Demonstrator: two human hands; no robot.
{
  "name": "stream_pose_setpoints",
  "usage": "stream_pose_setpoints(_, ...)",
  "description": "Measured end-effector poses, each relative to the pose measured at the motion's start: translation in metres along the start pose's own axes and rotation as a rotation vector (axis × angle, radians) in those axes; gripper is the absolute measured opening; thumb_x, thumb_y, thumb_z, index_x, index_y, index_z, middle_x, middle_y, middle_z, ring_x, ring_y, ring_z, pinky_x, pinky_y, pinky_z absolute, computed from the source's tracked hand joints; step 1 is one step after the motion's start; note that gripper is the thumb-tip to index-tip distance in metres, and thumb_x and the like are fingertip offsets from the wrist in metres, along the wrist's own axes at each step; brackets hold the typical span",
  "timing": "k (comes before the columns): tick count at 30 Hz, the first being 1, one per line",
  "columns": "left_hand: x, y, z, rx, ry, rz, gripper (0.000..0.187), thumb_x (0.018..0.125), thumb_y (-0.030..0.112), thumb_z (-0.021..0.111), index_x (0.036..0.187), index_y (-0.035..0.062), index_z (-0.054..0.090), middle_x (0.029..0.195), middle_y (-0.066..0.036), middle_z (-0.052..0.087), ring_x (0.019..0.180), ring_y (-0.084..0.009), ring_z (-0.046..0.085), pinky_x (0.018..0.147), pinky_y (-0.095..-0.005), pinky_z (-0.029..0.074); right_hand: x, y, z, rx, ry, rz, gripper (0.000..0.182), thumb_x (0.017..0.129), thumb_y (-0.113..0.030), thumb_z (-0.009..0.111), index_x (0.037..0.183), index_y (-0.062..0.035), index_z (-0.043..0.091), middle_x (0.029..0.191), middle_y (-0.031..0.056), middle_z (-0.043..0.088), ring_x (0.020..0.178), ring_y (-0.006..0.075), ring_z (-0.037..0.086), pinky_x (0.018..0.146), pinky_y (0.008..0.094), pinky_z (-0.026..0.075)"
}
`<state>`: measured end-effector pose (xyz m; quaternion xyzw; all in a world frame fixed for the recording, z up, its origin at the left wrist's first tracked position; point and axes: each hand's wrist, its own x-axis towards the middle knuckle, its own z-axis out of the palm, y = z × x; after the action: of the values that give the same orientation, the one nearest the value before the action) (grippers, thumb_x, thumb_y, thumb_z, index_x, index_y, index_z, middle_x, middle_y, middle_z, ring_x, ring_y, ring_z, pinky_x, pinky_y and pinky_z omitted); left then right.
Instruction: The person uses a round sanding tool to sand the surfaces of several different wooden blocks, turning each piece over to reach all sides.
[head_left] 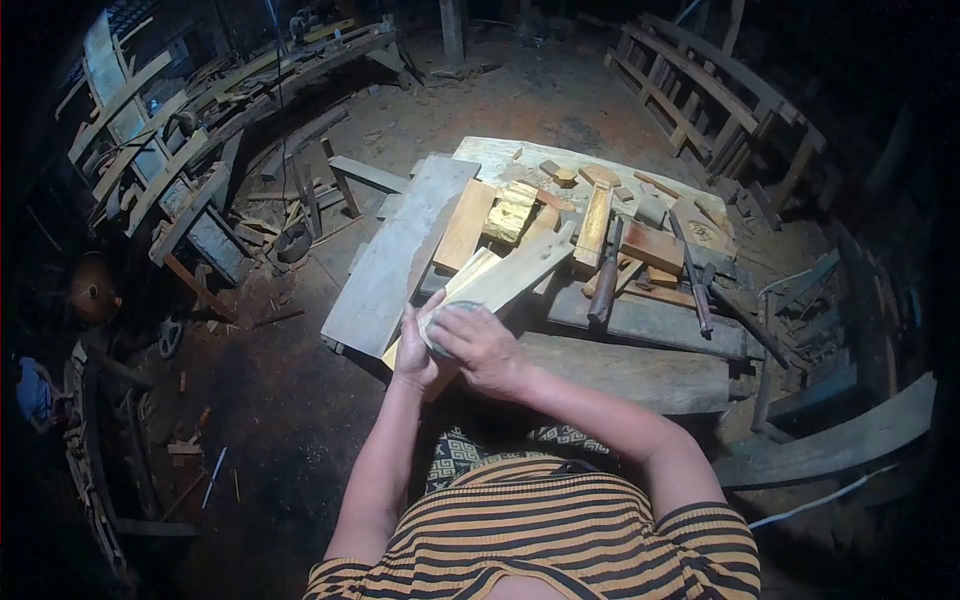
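Observation:
My left hand (416, 348) is wrapped around the lower edge of a pale wooden board (522, 274), which slants up to the right over the workbench. Pressed to the board's near end by my right hand (484, 350) is a round, grey-green disc (434, 333), much of it under the fingers; it looks like a sanding disc. Beneath the board runs another light wooden strip (470, 268). Just beyond lie a yellow wood block (510, 212) and a flat brown piece (465, 226).
A chisel-like tool with a wooden handle (604, 290) and a second long tool (697, 290) lie on the workbench (640, 368) at right. A wide grey plank (395, 262) extends on the left. Timber racks (690, 85) stand behind, and scraps litter the dark floor.

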<state>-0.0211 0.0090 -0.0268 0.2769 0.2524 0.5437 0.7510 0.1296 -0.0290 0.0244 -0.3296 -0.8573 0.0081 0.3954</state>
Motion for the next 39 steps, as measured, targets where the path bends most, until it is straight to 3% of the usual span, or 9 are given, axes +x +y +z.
stream_pose_setpoints(3, 0.007, -0.004, -0.02, -0.061, -0.099, -0.027, 0.069, 0.094, 0.057, 0.023, 0.132, 0.0018, 0.039, 0.12, -0.017, 0.054, 0.109, -0.0287, 0.054, 0.096, -0.0409, 0.045, -0.002, 0.011, 0.021, -0.012, -0.027, -0.084, 0.038, 0.069, -0.009, 0.062, 0.107, -0.0079, 0.058, 0.11, 0.0123, 0.056, 0.105, 0.0312, 0.053, 0.088, 0.0408, 0.042)
stream_pose_setpoints(7, -0.004, 0.003, 0.001, 0.056, 0.067, -0.115, 0.061, 0.094, 0.056, 0.031, 0.13, 0.0092, 0.044, 0.098, -0.012, 0.061, 0.052, -0.0183, 0.056, 0.036, -0.0232, 0.041, 0.004, 0.101, -0.001, 0.006, -0.208, 0.248, 0.01, 0.073, -0.011, 0.05, 0.079, -0.0058, 0.056, 0.083, 0.0162, 0.057, 0.083, 0.0378, 0.054, 0.072, 0.0442, 0.043)
stream_pose_setpoints(15, -0.002, 0.005, -0.002, 0.049, 0.046, -0.124, 0.074, 0.089, 0.067, 0.023, 0.129, 0.0093, 0.045, 0.1, -0.012, 0.061, 0.057, -0.0204, 0.058, 0.039, -0.0247, 0.044, 0.001, 0.142, -0.003, -0.087, -0.039, 0.461, 0.019, 0.081, -0.018, 0.055, 0.094, -0.006, 0.062, 0.095, 0.0148, 0.062, 0.093, 0.0343, 0.057, 0.083, 0.043, 0.044)
stream_pose_setpoints(19, -0.006, 0.017, 0.048, -0.314, 0.393, -0.174, 0.089, 0.082, 0.077, 0.018, 0.129, 0.007, 0.045, 0.104, -0.012, 0.06, 0.063, -0.0207, 0.06, 0.041, -0.0275, 0.047, 0.01, 0.017, 0.03, 0.134, 0.035, -0.042, 0.021, 0.076, -0.011, 0.055, 0.095, -0.008, 0.059, 0.102, 0.0131, 0.058, 0.1, 0.034, 0.053, 0.087, 0.0422, 0.041)
stream_pose_setpoints(24, -0.002, 0.0, -0.012, 0.062, 0.003, -0.072, 0.05, 0.088, 0.036, 0.057, 0.127, 0.0068, 0.047, 0.11, -0.01, 0.057, 0.078, -0.016, 0.061, 0.049, -0.024, 0.051, 0.02, 0.101, 0.021, 0.062, -0.102, 0.0, 0.011, 0.074, -0.011, 0.052, 0.081, -0.0032, 0.054, 0.086, 0.0157, 0.055, 0.088, 0.0349, 0.053, 0.076, 0.0438, 0.041)
stream_pose_setpoints(28, -0.009, 0.004, 0.0, 0.084, 0.007, -0.068, 0.045, 0.089, 0.026, 0.053, 0.128, 0.0055, 0.046, 0.102, -0.014, 0.06, 0.055, -0.0196, 0.058, 0.038, -0.023, 0.043, -0.002, 0.21, -0.001, -0.302, 0.216, 0.338, 0.019, 0.078, -0.016, 0.047, 0.084, -0.0072, 0.063, 0.087, 0.014, 0.062, 0.086, 0.0366, 0.058, 0.075, 0.0456, 0.045)
stream_pose_setpoints(34, 0.002, -0.001, -0.018, 0.026, -0.135, -0.13, 0.061, 0.093, 0.053, 0.037, 0.128, 0.0039, 0.045, 0.106, -0.015, 0.059, 0.068, -0.0226, 0.063, 0.05, -0.0276, 0.051, 0.009, 0.081, 0.021, -0.101, -0.003, 0.217, 0.011, 0.077, -0.011, 0.05, 0.084, -0.006, 0.057, 0.086, 0.0141, 0.059, 0.086, 0.0345, 0.057, 0.076, 0.0457, 0.045)
stream_pose_setpoints(37, -0.001, 0.003, -0.001, -0.067, -0.04, -0.034, 0.071, 0.091, 0.061, 0.033, 0.129, 0.0027, 0.045, 0.116, -0.017, 0.058, 0.112, -0.0295, 0.053, 0.096, -0.0425, 0.044, -0.003, -0.003, 0.015, 0.072, 0.091, -0.089, 0.014, 0.073, -0.01, 0.055, 0.087, -0.0087, 0.056, 0.092, 0.0135, 0.057, 0.094, 0.034, 0.055, 0.083, 0.0431, 0.043)
stream_pose_setpoints(39, -0.007, 0.001, 0.018, -0.231, 0.102, -0.09, 0.062, 0.092, 0.054, 0.04, 0.129, 0.0042, 0.045, 0.111, -0.015, 0.059, 0.091, -0.0271, 0.062, 0.075, -0.0363, 0.054, 0.0, 0.023, -0.001, 0.142, -0.027, -0.132, 0.016, 0.07, -0.012, 0.057, 0.085, -0.0076, 0.056, 0.091, 0.0145, 0.057, 0.093, 0.0341, 0.054, 0.082, 0.0431, 0.043)
